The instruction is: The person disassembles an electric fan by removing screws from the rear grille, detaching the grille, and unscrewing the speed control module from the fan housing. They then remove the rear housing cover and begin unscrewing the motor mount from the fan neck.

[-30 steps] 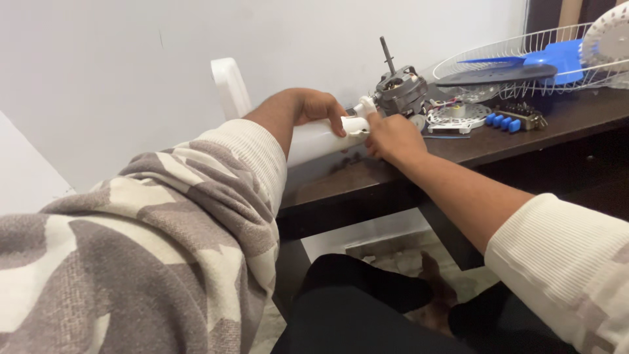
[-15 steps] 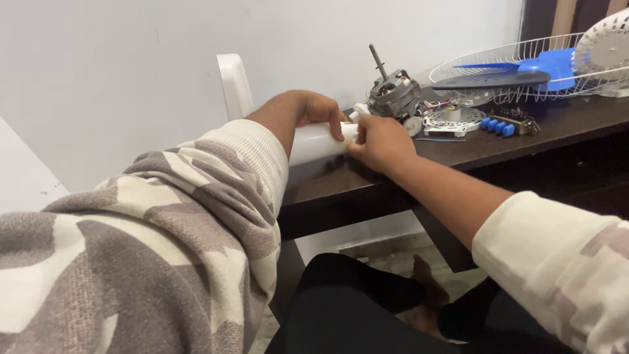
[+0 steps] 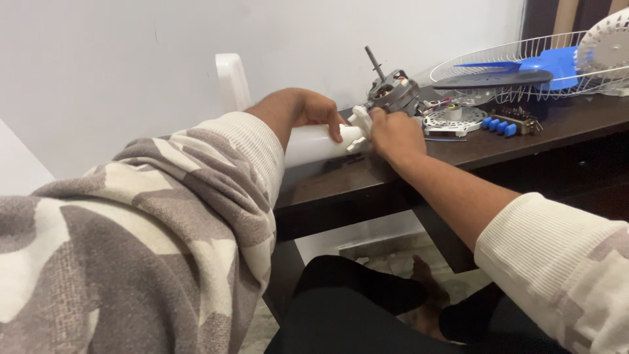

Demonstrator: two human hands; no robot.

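My left hand point(image 3: 313, 108) grips a white plastic fan neck tube point(image 3: 313, 143) that lies on the dark wooden table point(image 3: 367, 177). My right hand point(image 3: 392, 134) closes on the white joint piece point(image 3: 358, 121) at the tube's far end. Just beyond that joint sits the bare fan motor point(image 3: 392, 92) with its shaft pointing up and left. Both forearms wear cream and grey patterned sleeves.
A white slotted disc point(image 3: 455, 120) and a switch block with blue buttons point(image 3: 510, 122) lie right of the motor. A wire fan guard point(image 3: 517, 65) holding a blue fan blade point(image 3: 553, 62) stands at the back right. A white chair back point(image 3: 230, 82) rises behind the table by the wall.
My right hand slid back along the tube, then returned to the joint piece near the motor. My left hand kept its grip on the tube.
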